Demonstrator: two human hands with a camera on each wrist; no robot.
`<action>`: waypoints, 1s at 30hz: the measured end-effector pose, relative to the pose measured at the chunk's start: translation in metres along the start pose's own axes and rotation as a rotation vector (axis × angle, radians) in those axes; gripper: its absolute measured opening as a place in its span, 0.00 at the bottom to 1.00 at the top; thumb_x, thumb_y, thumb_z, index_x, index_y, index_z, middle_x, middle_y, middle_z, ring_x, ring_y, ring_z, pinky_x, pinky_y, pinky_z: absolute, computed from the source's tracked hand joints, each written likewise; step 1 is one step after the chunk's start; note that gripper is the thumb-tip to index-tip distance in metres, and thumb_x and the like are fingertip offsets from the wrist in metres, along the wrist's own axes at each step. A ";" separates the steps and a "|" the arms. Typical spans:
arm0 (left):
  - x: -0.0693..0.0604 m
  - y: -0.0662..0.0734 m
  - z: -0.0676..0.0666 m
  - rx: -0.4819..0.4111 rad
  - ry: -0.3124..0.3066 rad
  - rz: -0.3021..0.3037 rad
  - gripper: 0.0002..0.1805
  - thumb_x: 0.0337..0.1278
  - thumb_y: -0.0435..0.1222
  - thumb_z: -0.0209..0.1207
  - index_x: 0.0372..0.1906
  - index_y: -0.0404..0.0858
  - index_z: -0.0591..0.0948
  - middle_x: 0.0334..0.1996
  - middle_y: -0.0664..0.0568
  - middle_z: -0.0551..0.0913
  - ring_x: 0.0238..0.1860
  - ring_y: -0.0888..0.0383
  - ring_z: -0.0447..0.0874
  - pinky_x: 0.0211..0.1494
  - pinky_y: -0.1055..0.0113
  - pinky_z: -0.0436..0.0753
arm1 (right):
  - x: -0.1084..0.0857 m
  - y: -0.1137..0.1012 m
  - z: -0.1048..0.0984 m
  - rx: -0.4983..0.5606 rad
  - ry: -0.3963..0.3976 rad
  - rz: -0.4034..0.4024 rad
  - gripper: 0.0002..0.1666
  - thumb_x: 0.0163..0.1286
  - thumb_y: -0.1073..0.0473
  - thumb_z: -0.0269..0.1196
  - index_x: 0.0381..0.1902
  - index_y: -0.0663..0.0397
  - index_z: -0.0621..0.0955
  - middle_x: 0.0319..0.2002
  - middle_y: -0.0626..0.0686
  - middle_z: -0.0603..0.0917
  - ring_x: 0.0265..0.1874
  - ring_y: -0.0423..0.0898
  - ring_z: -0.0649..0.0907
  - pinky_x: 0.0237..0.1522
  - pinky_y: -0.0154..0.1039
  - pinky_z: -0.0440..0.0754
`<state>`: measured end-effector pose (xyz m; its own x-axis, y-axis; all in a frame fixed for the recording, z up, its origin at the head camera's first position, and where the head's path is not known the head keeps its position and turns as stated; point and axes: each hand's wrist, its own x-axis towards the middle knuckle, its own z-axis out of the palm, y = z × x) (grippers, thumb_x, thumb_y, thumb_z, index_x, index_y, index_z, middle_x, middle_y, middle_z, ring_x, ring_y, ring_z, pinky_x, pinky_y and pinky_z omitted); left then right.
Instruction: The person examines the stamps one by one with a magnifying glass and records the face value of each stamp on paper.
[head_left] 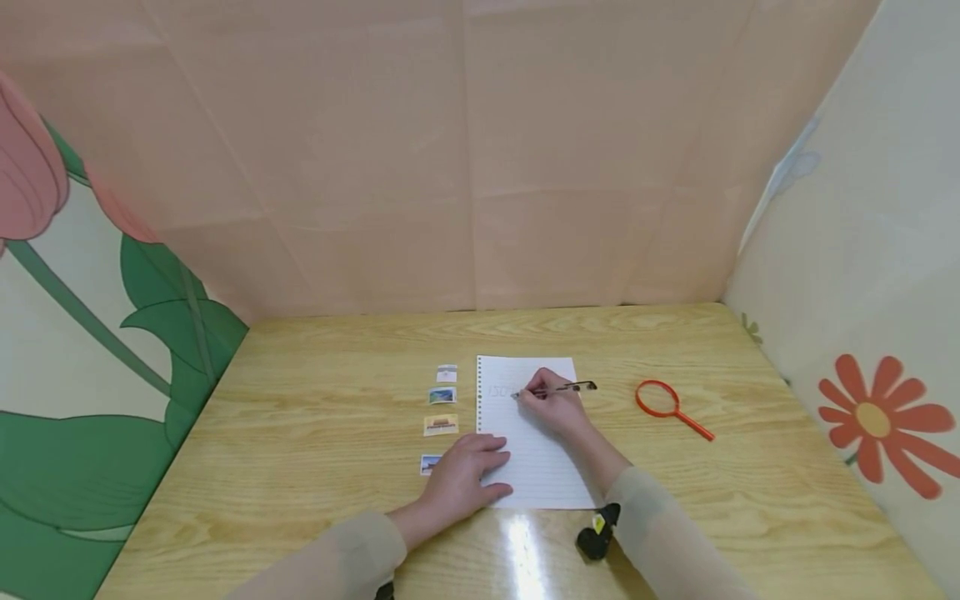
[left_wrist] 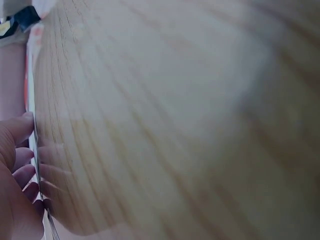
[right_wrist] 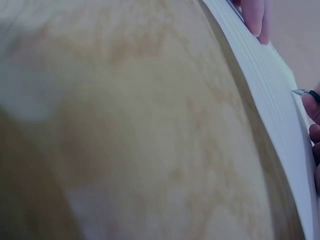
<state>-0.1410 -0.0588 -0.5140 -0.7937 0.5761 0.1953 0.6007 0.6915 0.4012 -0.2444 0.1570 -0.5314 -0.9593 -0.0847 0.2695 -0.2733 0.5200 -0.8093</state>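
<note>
A lined, spiral-punched sheet of paper (head_left: 536, 479) lies on the table, with faint marks near its upper left. My right hand (head_left: 557, 408) pinches a dark pen (head_left: 583, 386), whose tip meets the paper beside those marks. In the right wrist view the pen (right_wrist: 299, 92) points at the sheet (right_wrist: 272, 115), beside the fingertips (right_wrist: 311, 107). My left hand (head_left: 463, 477) rests with fingers spread on the sheet's lower left. It partly covers a small bluish picture card (head_left: 429, 464). At the left edge of its wrist view, the left hand (left_wrist: 17, 180) lies low against the sheet.
Left of the sheet, a whitish card (head_left: 447, 373), a blue-green card (head_left: 442, 396) and a yellow card (head_left: 440, 425) form a column. A red magnifying glass (head_left: 678, 411) lies to the right. Behind the wood-grain table (head_left: 315, 400) hangs a beige cloth (head_left: 360, 167).
</note>
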 end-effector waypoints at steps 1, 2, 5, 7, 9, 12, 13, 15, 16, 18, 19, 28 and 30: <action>0.000 0.000 0.000 0.002 -0.001 -0.001 0.27 0.54 0.49 0.70 0.57 0.41 0.84 0.62 0.52 0.78 0.64 0.54 0.72 0.71 0.62 0.66 | 0.000 0.000 0.000 -0.002 -0.008 -0.002 0.08 0.58 0.64 0.68 0.26 0.50 0.78 0.24 0.44 0.82 0.26 0.41 0.78 0.30 0.32 0.75; 0.000 0.000 0.000 0.004 -0.002 -0.002 0.27 0.54 0.49 0.70 0.57 0.41 0.84 0.62 0.52 0.78 0.64 0.54 0.72 0.71 0.62 0.66 | 0.000 -0.001 0.000 0.001 -0.016 0.002 0.08 0.58 0.63 0.68 0.26 0.50 0.78 0.25 0.44 0.82 0.26 0.41 0.78 0.30 0.31 0.75; 0.000 0.000 0.000 0.009 -0.010 -0.008 0.27 0.54 0.50 0.69 0.57 0.41 0.83 0.63 0.53 0.78 0.65 0.54 0.72 0.71 0.62 0.66 | 0.000 0.000 0.000 0.048 -0.037 0.035 0.07 0.60 0.62 0.69 0.28 0.52 0.79 0.27 0.46 0.84 0.26 0.42 0.80 0.29 0.31 0.76; 0.000 0.000 0.000 0.010 -0.017 -0.011 0.27 0.55 0.50 0.69 0.57 0.41 0.83 0.63 0.53 0.78 0.65 0.54 0.72 0.71 0.62 0.66 | 0.000 0.000 0.001 0.083 -0.047 0.061 0.07 0.62 0.63 0.69 0.29 0.54 0.79 0.28 0.47 0.85 0.26 0.42 0.81 0.28 0.31 0.77; 0.000 0.000 0.000 0.010 -0.020 -0.012 0.27 0.55 0.50 0.69 0.57 0.41 0.83 0.63 0.53 0.78 0.65 0.54 0.72 0.71 0.62 0.66 | 0.000 0.000 0.000 0.124 -0.049 0.075 0.07 0.63 0.64 0.68 0.30 0.55 0.78 0.28 0.48 0.85 0.26 0.42 0.82 0.27 0.30 0.77; -0.001 0.000 0.001 0.015 -0.019 -0.008 0.27 0.55 0.50 0.69 0.57 0.41 0.83 0.63 0.53 0.78 0.65 0.55 0.72 0.71 0.62 0.66 | -0.001 -0.005 -0.003 0.157 -0.052 0.086 0.07 0.65 0.64 0.67 0.32 0.58 0.78 0.29 0.50 0.86 0.29 0.43 0.83 0.29 0.30 0.78; -0.001 0.000 0.001 0.016 -0.017 -0.007 0.27 0.55 0.50 0.69 0.57 0.41 0.83 0.63 0.53 0.78 0.65 0.55 0.72 0.71 0.62 0.66 | -0.001 -0.005 -0.003 0.171 -0.050 0.084 0.07 0.66 0.64 0.67 0.33 0.58 0.78 0.30 0.50 0.86 0.30 0.43 0.83 0.30 0.29 0.78; 0.000 0.000 0.001 0.019 -0.018 -0.007 0.27 0.55 0.50 0.69 0.57 0.42 0.83 0.63 0.53 0.78 0.65 0.55 0.72 0.71 0.62 0.66 | -0.001 -0.005 -0.005 0.194 -0.038 0.080 0.07 0.66 0.64 0.67 0.35 0.59 0.78 0.31 0.52 0.85 0.31 0.44 0.83 0.32 0.30 0.78; 0.000 0.000 0.001 0.020 -0.020 -0.009 0.27 0.55 0.50 0.69 0.57 0.42 0.83 0.63 0.53 0.78 0.65 0.55 0.72 0.71 0.62 0.66 | -0.001 -0.005 -0.006 0.208 -0.037 0.080 0.07 0.66 0.63 0.67 0.36 0.60 0.78 0.32 0.53 0.85 0.32 0.44 0.83 0.32 0.30 0.78; 0.000 0.000 0.000 0.020 -0.024 -0.012 0.27 0.55 0.51 0.68 0.57 0.42 0.83 0.63 0.53 0.78 0.65 0.55 0.72 0.71 0.62 0.66 | -0.001 0.001 -0.008 0.235 -0.031 0.073 0.07 0.67 0.62 0.67 0.38 0.59 0.79 0.32 0.53 0.85 0.31 0.44 0.82 0.34 0.30 0.78; 0.000 0.000 0.000 0.019 -0.025 -0.013 0.27 0.55 0.51 0.68 0.58 0.42 0.83 0.63 0.53 0.78 0.65 0.55 0.72 0.71 0.61 0.66 | -0.001 0.001 -0.010 0.241 -0.032 0.074 0.07 0.67 0.62 0.66 0.39 0.58 0.79 0.32 0.53 0.85 0.31 0.44 0.82 0.34 0.30 0.78; 0.001 0.000 0.000 0.017 -0.018 -0.010 0.27 0.55 0.50 0.69 0.57 0.42 0.83 0.63 0.53 0.77 0.65 0.54 0.72 0.71 0.61 0.66 | -0.008 -0.002 -0.040 0.345 -0.074 -0.004 0.10 0.71 0.65 0.62 0.46 0.64 0.75 0.29 0.60 0.86 0.28 0.55 0.82 0.26 0.36 0.80; 0.001 0.000 -0.001 0.016 -0.017 -0.013 0.27 0.55 0.50 0.69 0.57 0.42 0.83 0.63 0.53 0.77 0.65 0.54 0.72 0.71 0.61 0.66 | -0.009 -0.003 -0.048 0.362 -0.075 -0.039 0.11 0.70 0.67 0.63 0.47 0.67 0.76 0.31 0.63 0.86 0.29 0.57 0.83 0.28 0.37 0.83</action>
<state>-0.1416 -0.0587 -0.5134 -0.7996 0.5746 0.1746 0.5921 0.7055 0.3896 -0.2315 0.1971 -0.5067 -0.9465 -0.1675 0.2758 -0.3046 0.1819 -0.9350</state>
